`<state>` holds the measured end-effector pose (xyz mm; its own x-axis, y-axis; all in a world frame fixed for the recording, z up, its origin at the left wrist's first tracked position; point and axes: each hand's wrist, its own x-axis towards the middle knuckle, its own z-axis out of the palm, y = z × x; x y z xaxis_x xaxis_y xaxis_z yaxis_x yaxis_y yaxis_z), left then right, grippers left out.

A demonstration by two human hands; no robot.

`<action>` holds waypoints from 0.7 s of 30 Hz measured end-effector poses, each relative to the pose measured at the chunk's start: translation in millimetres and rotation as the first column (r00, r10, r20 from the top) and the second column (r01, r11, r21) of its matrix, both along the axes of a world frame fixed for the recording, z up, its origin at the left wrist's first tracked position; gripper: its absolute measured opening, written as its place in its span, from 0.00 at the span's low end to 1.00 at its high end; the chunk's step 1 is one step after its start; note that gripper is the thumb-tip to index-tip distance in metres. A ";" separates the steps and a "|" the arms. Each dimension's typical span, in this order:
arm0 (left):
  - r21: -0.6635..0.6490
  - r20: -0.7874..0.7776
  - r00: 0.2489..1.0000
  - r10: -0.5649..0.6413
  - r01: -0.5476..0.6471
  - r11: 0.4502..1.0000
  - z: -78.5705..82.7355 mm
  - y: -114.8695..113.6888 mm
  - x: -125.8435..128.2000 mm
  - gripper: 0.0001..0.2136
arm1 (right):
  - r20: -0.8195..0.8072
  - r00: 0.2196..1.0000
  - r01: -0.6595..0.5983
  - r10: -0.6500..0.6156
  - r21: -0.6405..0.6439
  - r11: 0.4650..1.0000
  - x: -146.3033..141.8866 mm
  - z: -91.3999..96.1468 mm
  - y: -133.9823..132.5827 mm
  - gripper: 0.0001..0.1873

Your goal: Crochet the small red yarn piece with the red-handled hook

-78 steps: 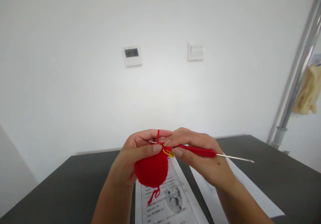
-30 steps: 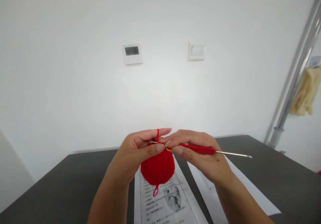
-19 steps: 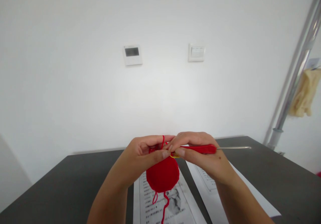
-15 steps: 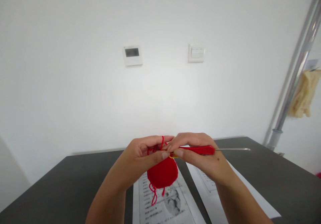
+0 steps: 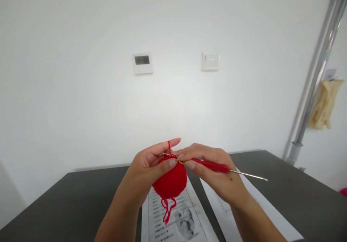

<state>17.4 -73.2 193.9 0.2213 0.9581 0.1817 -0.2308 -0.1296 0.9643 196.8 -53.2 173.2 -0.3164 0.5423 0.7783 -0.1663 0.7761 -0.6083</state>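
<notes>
A round red crochet piece (image 5: 171, 182) hangs from my left hand (image 5: 151, 162), its upper edge pinched under the thumb. Red yarn (image 5: 169, 147) loops over my raised left index finger, and loose red strands dangle below the piece. My right hand (image 5: 208, 166) grips a crochet hook (image 5: 213, 166) by its red handle, pen-like. The hook's thin metal tip (image 5: 166, 154) lies at the top edge of the piece, near the yarn. Another metal end sticks out to the right of the handle. By my right fingertips a small yellow loop (image 5: 181, 162) shows, partly hidden.
Beneath my hands lies a dark table (image 5: 89, 198) with two printed sheets: one with text and a picture (image 5: 159, 231), the other (image 5: 260, 216) further right. Behind stands a white wall with a thermostat panel (image 5: 142, 68) and a switch (image 5: 210, 62). A metal pipe (image 5: 311, 90) rises at right.
The hook has tilted, its right end lower and its left tip now visible. My left index finger has lifted away from my right fingers. The red piece has shifted slightly left and up.
</notes>
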 end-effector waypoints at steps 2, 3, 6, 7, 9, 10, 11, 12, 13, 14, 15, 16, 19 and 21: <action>-0.010 0.027 1.000 0.000 0.000 1.000 0.9 -1.2 1.9 0.22 | -0.008 1.000 0.002 -0.002 0.001 1.000 -1.0 -0.5 0.0 0.10; -0.015 0.039 0.999 -0.010 0.011 1.000 1.1 -1.3 2.1 0.22 | -0.016 1.000 -0.007 0.007 -0.003 1.000 -1.5 -0.6 0.0 0.10; -0.019 0.075 0.994 -0.085 0.086 0.996 1.3 -0.8 0.3 0.21 | -0.055 0.996 -0.074 0.072 -0.043 0.996 -2.9 -0.2 -0.6 0.09; -0.018 0.082 0.990 -0.117 0.119 0.993 1.2 -0.6 -1.0 0.20 | -0.073 0.993 -0.097 0.092 -0.062 0.993 -3.3 0.1 -1.0 0.09; -0.022 0.090 0.980 -0.175 0.178 0.984 0.9 -0.2 -4.1 0.20 | -0.101 0.988 -0.129 0.120 -0.095 0.987 -3.9 0.7 -1.8 0.09; -0.027 0.094 0.975 -0.200 0.203 0.979 0.4 0.1 -5.6 0.20 | -0.112 0.985 -0.142 0.130 -0.106 0.984 -4.0 0.9 -2.1 0.08; -0.033 0.100 0.970 -0.223 0.227 0.973 -0.1 0.5 -7.0 0.20 | -0.121 0.982 -0.157 0.143 -0.117 0.981 -4.0 1.0 -2.3 0.08; -0.038 0.110 0.964 -0.243 0.249 0.968 -0.8 0.9 -8.3 0.21 | -0.128 0.979 -0.177 0.161 -0.128 0.976 -3.9 0.9 -2.4 0.08; -0.041 0.126 0.957 -0.261 0.268 0.963 -1.3 1.4 -9.3 0.21 | -0.138 0.974 -0.201 0.182 -0.140 0.969 -3.8 0.8 -2.3 0.08; -0.040 0.147 0.950 -0.276 0.285 0.958 -1.8 1.9 -10.0 0.21 | -0.149 0.968 -0.226 0.203 -0.156 0.962 -3.6 0.5 -2.1 0.08; -0.037 0.172 0.942 -0.288 0.299 0.954 -2.1 2.4 -10.6 0.21 | -0.161 0.962 -0.249 0.222 -0.172 0.953 -3.5 0.1 -1.9 0.08; -0.033 0.194 0.935 -0.299 0.310 0.950 -2.2 2.9 -11.1 0.20 | -0.171 0.957 -0.266 0.235 -0.186 0.946 -3.3 -0.3 -1.6 0.07; -0.024 0.228 0.919 -0.320 0.334 0.942 -1.7 4.4 -11.5 0.18 | -0.184 0.953 -0.277 0.241 -0.202 0.939 -3.0 -1.3 -1.0 0.07; -0.009 0.251 0.909 -0.333 0.346 0.938 -1.6 5.7 -10.9 0.18 | -0.176 0.956 -0.267 0.235 -0.194 0.944 -2.6 -1.6 -0.9 0.06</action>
<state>6.5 -67.5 192.3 0.4909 0.8423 0.2225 -0.4786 0.0474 0.8767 194.2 -54.0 171.6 -0.3533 0.6186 0.7018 -0.4400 0.5522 -0.7082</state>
